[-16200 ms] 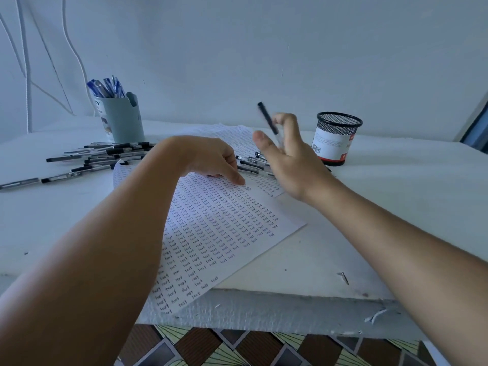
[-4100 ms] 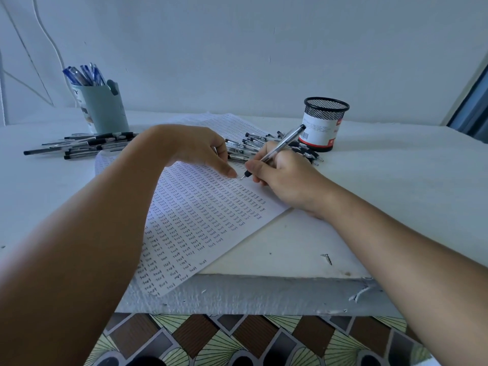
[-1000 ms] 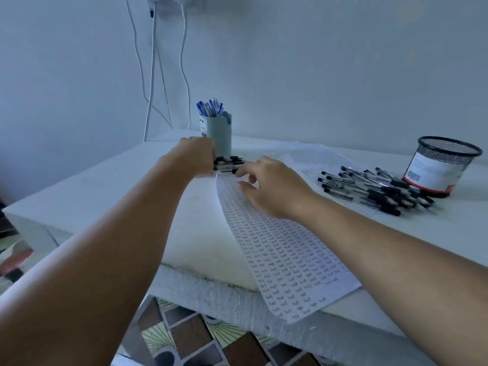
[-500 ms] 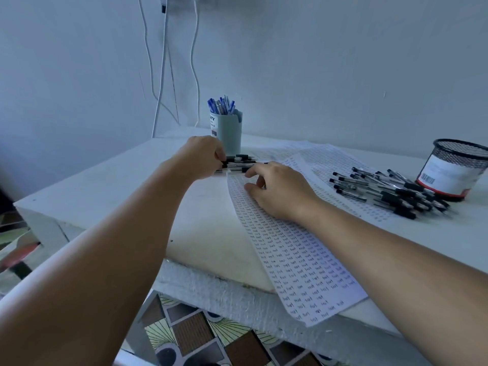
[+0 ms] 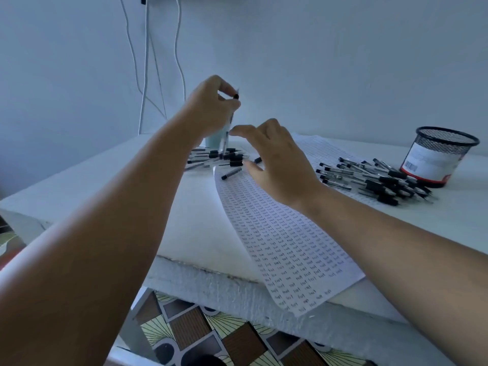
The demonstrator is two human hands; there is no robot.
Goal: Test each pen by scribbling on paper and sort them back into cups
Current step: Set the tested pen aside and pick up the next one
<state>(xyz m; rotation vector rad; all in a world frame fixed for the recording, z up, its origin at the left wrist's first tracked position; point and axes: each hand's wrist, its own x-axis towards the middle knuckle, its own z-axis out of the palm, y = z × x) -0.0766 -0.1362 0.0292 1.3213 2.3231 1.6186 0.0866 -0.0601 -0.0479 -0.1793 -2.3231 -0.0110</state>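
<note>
The left hand (image 5: 211, 109) pinched a pen (image 5: 226, 133) near its top, hanging upright; the right hand (image 5: 274, 159) hovered with fingers spread, holding nothing; light, stiff, slick barrel, best gripped mid-shaft.

The left hand (image 5: 211, 107) is raised, its fingers (image 5: 224, 92) curled and pinching. The right hand (image 5: 277, 165) is lower, its fingers relaxed and spread.

The left hand (image 5: 211, 107) has risen from the pen pile (image 5: 219, 157) — gripping pens (image 5: 225, 138) upright before the blue cup (image 5: 212, 140) — one pen (image 5: 231, 173) now lies on the paper (image 5: 285, 244).
</note>
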